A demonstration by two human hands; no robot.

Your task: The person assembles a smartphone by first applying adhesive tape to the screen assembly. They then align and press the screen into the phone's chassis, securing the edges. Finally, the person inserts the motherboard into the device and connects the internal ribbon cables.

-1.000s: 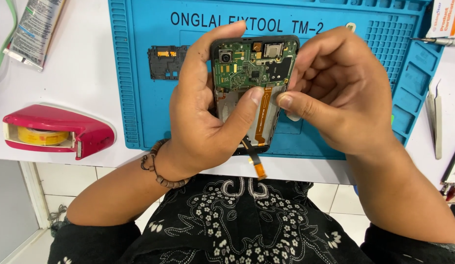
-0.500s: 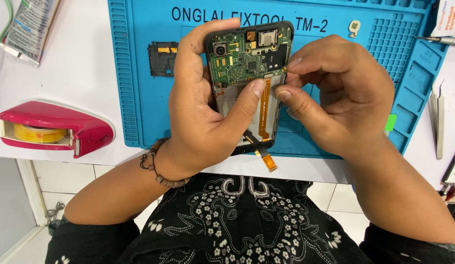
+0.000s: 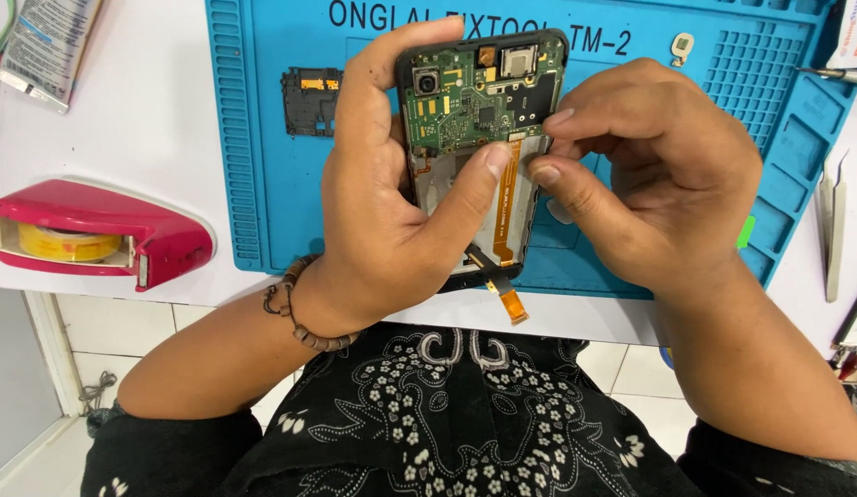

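My left hand (image 3: 392, 212) grips an opened phone (image 3: 484, 101) from the left, back side up, with its green circuit board exposed. The left thumb presses beside an orange flex cable (image 3: 509, 198) that runs down the phone's middle. My right hand (image 3: 649, 175) comes in from the right, thumb and forefinger pinched at the phone's right edge next to the top of that cable. A second loose flex strip (image 3: 507, 296) hangs out below the phone. All of this is held above a blue repair mat (image 3: 263, 138).
A small black phone part (image 3: 311, 99) lies on the mat at the left. A red tape dispenser (image 3: 97, 235) stands on the white table at the left, a tube (image 3: 46, 46) lies at the top left, and metal tweezers (image 3: 833, 225) rest at the right.
The phone has shifted slightly up and to the right in my hands. My right fingertips have moved up along the orange cable toward the circuit board.
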